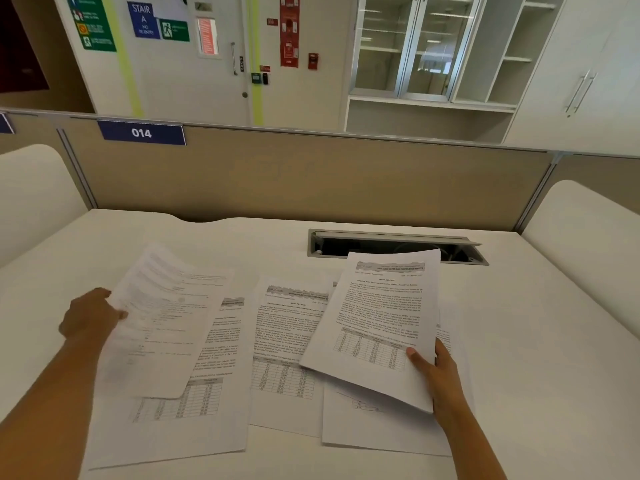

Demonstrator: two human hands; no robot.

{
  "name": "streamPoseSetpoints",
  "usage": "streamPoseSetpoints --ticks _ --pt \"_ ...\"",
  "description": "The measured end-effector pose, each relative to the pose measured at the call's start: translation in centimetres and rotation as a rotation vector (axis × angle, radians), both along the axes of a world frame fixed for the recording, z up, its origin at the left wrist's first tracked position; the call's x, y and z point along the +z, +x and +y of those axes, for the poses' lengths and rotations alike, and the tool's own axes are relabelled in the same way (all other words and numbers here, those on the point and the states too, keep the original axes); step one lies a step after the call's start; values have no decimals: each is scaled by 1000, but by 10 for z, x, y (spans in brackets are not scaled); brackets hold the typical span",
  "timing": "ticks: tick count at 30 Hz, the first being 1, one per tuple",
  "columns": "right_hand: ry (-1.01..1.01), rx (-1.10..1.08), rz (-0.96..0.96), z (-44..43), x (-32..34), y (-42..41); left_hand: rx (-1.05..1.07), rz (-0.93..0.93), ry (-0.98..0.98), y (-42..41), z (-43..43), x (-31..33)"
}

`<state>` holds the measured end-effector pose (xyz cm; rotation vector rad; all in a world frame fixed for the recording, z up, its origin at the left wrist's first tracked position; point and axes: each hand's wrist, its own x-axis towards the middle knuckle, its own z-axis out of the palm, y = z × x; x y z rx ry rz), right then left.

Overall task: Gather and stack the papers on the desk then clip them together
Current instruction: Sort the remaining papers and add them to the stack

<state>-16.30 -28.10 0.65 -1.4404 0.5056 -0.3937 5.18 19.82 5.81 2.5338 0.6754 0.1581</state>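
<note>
Papers number five. Left hand (90,315) pinches one lifted sheet (162,323). Right hand (440,372) pinches another sheet (377,317). Three flat sheets (287,358) lie overlapping on the white desk (536,341) beneath them.

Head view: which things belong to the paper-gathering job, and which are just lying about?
Job: left hand, lifted left sheet; right hand, lifted right sheet; flat left sheet, flat middle sheet, flat right sheet on the desk. No clip visible.
Not the job: cable hatch, partition, 014 label, cabinets.
</note>
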Motion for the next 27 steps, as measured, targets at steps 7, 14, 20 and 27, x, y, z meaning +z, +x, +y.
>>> streamPoseSetpoints --ticks 7,14,20,27 --pt "-12 -5 6 -2 -3 1 -57 -353 -328 -33 -32 58" --pt "-9 6 5 -1 -1 0 -144 -223 -479 -74 -69 11" --pt "-12 6 10 -4 -5 -2 -29 -66 -120 -79 -79 -33" --pt "-26 10 5 -3 -5 -1 27 6 29 -77 -78 -39"
